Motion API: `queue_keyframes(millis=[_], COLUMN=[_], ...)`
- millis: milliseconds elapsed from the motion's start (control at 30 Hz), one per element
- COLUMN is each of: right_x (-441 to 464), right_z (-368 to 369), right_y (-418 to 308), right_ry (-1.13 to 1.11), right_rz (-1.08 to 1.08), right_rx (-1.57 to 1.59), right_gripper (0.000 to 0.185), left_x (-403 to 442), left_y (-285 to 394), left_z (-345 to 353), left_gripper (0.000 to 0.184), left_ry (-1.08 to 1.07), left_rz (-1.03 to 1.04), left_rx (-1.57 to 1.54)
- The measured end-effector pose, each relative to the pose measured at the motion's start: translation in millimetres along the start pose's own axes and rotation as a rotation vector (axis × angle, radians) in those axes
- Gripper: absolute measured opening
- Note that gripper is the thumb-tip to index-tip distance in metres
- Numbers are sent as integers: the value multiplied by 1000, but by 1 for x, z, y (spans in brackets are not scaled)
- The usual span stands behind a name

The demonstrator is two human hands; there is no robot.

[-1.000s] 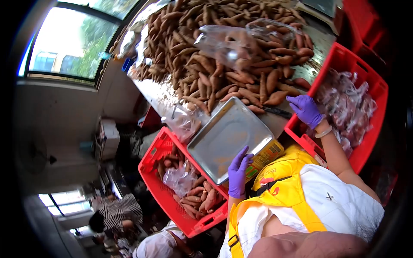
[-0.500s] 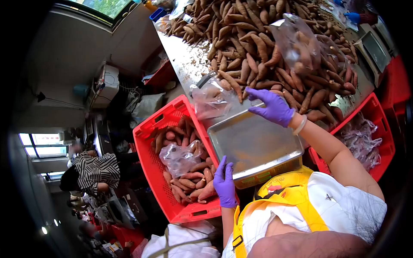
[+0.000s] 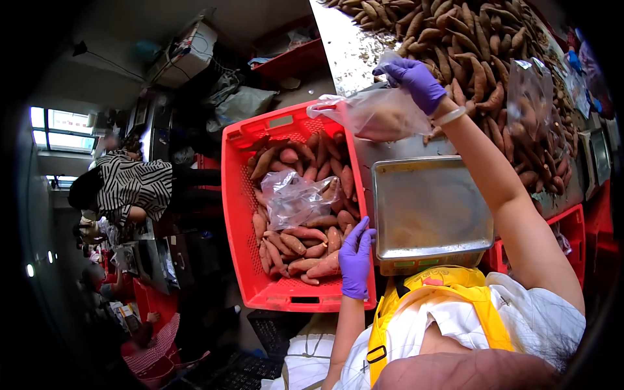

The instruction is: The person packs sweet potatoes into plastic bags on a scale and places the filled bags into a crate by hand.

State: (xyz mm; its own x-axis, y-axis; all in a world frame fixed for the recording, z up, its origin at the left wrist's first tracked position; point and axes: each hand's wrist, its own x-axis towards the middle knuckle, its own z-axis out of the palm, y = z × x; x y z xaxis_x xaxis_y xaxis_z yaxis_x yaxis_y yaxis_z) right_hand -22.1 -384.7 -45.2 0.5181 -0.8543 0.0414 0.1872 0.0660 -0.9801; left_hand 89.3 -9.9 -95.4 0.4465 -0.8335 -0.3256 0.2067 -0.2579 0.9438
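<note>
My right hand (image 3: pixel 416 83), in a purple glove, is closed on the top of a clear plastic bag (image 3: pixel 383 116) with sweet potatoes inside, above the table near the red crate's corner. My left hand (image 3: pixel 356 260), also gloved, is at the right rim of the red crate (image 3: pixel 235 214), fingers slightly apart and holding nothing. That crate contains loose sweet potatoes (image 3: pixel 304 265) and a clear bag (image 3: pixel 292 200). Right of my left hand sits a metal tray (image 3: pixel 432 208) on a yellow-sided scale. A large pile of sweet potatoes (image 3: pixel 478 45) covers the table's far part.
A second red crate (image 3: pixel 572 237) is partly hidden behind my right arm. Another bag (image 3: pixel 530 97) lies on the pile. A person in a striped top (image 3: pixel 136 185) bends over at the left. Someone's blue-gloved hands (image 3: pixel 574 60) show at the far right.
My right hand has moved from above the tray to the bag and taken hold of its top. My left hand remains low beside the tray. The view has swung left.
</note>
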Motion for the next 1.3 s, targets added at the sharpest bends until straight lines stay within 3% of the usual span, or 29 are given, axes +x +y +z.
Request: queue_keyframes(millis=[100,167,200,367,400,467,500,567,700,767,867,900,967,1000,1033,1067,1167,1267,1300], right_x=[-31,-56,-69,-136,-148,-175,-191,-224,-303,-336,-362,-364,-365,-361,-358,-355,-350,-344,-339], right_z=[38,49,52,34,27,14,7,-19,-49,-63,-69,-68,-64,-50,-43,-34,-19,4,20], right_y=[-63,-95,-109,-140,-137,-126,-121,-84,-49,-36,-36,-37,-46,-70,-82,-96,-121,-128,-123], right_ry=[6,-32,-72,-195,-170,-104,-65,2,289,356,418,409,410,425,433,419,454,-83,-223], right_rz=[-93,-108,-120,-163,-187,-207,-143,-67,79,70,88,37,15,40,-115,-218,-398,-483,-501], right_rx=[132,146,172,55,78,94,20,-80,-234,-294,-325,-364,-509,-658,-919,-927,-962,-882,-856], right_gripper=[23,23,23,36,37,38,38,32,25,25,24,26,32,41,53,60,53,35,33], left_x=[6,18,30,46,61,66,65,63,26,5,-16,-21,-31,-38,-44,-50,-58,-59,-56], left_y=[5,33,33,108,93,82,74,57,28,43,60,60,56,66,78,87,90,83,83], left_z=[-3,6,7,53,65,82,86,97,79,70,48,46,42,45,50,56,63,74,79], left_gripper=[43,60,83,120,114,78,78,35,18,20,17,17,14,15,15,15,21,27,33], left_ry=[-4,36,-7,-44,-39,23,-2,-148,-87,-60,-8,-24,-145,-252,-309,-357,-397,-357,-401], left_rz=[51,154,229,447,578,537,532,229,314,499,643,644,405,187,86,-20,13,82,45], left_rx=[4,42,55,132,58,347,346,320,347,312,716,722,400,179,127,72,61,4,-153])
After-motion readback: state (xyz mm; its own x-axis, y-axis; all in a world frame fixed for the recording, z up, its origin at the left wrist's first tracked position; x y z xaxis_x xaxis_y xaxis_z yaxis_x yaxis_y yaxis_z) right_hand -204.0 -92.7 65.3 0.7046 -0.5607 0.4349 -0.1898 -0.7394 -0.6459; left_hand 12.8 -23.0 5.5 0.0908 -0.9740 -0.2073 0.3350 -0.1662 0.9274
